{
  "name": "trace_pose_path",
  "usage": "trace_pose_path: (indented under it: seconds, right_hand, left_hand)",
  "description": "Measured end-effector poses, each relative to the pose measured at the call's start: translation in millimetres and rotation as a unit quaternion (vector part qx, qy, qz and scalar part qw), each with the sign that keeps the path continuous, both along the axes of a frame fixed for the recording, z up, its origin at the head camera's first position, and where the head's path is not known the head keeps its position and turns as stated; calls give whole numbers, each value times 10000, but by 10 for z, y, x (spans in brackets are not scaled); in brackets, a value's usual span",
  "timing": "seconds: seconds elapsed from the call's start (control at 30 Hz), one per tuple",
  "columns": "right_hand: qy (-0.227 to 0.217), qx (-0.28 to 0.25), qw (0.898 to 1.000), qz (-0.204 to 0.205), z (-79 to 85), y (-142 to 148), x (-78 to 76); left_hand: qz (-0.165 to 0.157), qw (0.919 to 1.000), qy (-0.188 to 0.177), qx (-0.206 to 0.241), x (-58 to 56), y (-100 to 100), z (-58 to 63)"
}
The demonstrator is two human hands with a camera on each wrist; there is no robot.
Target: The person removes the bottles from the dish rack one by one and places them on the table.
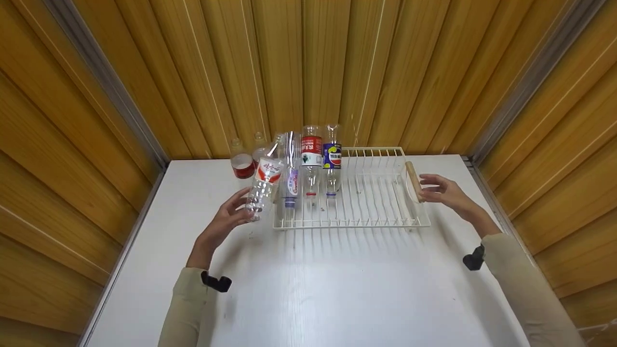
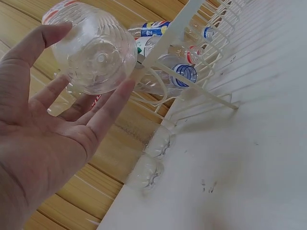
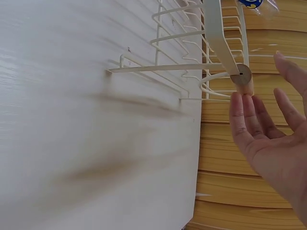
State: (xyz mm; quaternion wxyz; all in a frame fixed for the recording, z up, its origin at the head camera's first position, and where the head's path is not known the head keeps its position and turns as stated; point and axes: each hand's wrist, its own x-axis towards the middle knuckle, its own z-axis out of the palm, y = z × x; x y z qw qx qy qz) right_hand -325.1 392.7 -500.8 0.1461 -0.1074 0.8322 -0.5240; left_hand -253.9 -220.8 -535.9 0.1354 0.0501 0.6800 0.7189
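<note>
You are holding a clear bottle at the left end of the rack, off the counter and tilting, its base coming toward you and its neck pointing up toward the back. Its transparent body is showing ribs near the bottom, and a small round nub is marking the centre of the base in the left-wrist view. A white band with a red-orange shape and red lettering is wrapping its middle. Your left hand is curving thumb and fingers around the base end, parted only by the bottle's width. Whether the bottle is touching the rack, you cannot tell.

Beside it, the white wire rack is carrying three bottles, necks slanting down toward you: a purple-labelled bottle with a blue cap, a red-and-white-labelled bottle, and a blue-labelled bottle. Your right hand is spreading loosely, gripping nothing, its fingertips touching the wooden handle at the rack's right end.

Two red-labelled bottles are standing upright behind your left hand on the white counter, and wood-patterned walls are surrounding it.
</note>
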Motion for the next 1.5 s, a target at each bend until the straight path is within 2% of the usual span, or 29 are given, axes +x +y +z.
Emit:
trace_pose_path:
  seconds: [0.23, 0.47, 0.77, 0.87, 1.0, 1.2, 1.37, 1.5]
  right_hand:
    - [-326, -41, 9994, 132, -36, 4, 12]
    - [-378, 54, 9991, 179, -25, 7, 8]
    - [-376, 70, 9991, 206, -56, 30, 21]
    - [-371, 71, 9991, 193, -67, 33, 22]
    - [-380, 189, 9990, 150, -69, 21, 32]
    - [-368, 327, 9987, 116, -43, -12, 37]
    - [-344, 414, 9985, 92, -28, -35, 29]
    - [-427, 458, 9980, 74, -27, -17, 36]
  left_hand:
    - [44, 9999, -99, 45, 29, -30, -79]
    - [285, 9990, -276, 185, 26, -79, -150]
    - [496, 9984, -284, 25, 20, -152, -220]
    - [576, 9977, -287, -208, 31, -181, -241]
    - [865, 9934, -341, -667, 23, -214, -288]
    - [1383, 9819, -266, -1263, -7, -262, -413]
    - [1542, 9705, -157, -1848, -40, -304, -527]
    - [1637, 9679, -177, -1899, -62, -330, -615]
